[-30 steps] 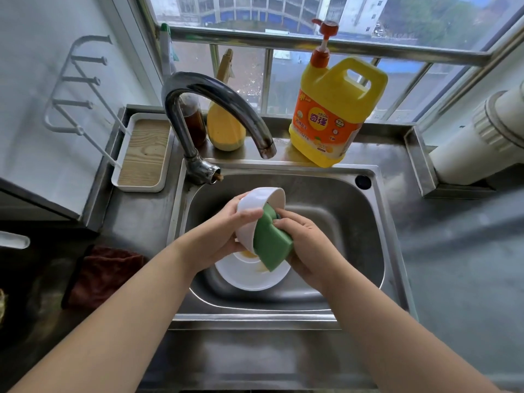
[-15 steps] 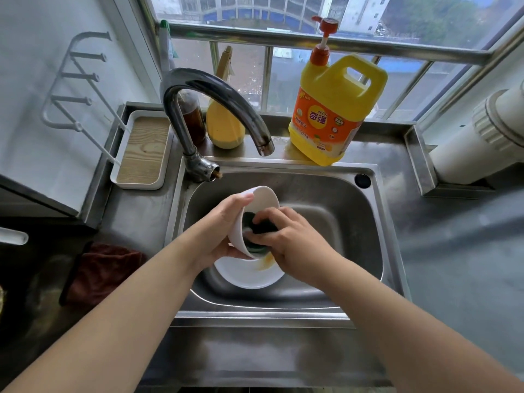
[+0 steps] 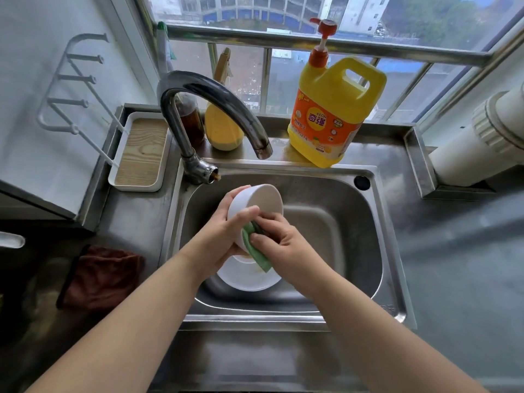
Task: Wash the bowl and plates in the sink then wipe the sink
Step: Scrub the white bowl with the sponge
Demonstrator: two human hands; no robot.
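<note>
- On steel worktop (image 3: 136,222): sink (image 3: 326,222), tap (image 3: 215,103) arching over its back-left corner.
- Yellow soap jug (image 3: 334,109) w/ pump, behind sink rim.
- Brown cloth (image 3: 102,276) left of sink.
- Plate (image 3: 249,279) flat on sink floor, below both hands.
- Bowl (image 3: 261,199) tilted above plate, gripped by left hand (image 3: 224,236), thumb across its outside.
- Right hand (image 3: 280,245) closed on green sponge (image 3: 255,251), pressed to bowl.

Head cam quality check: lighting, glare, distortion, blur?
Head view: daylight from the window, even, no hard shadows; soft glare on the faucet and sink wall; strong wide-angle bowing of the window rail and counter edges; bowl, sponge and both hands are sharp, no motion blur.
</note>
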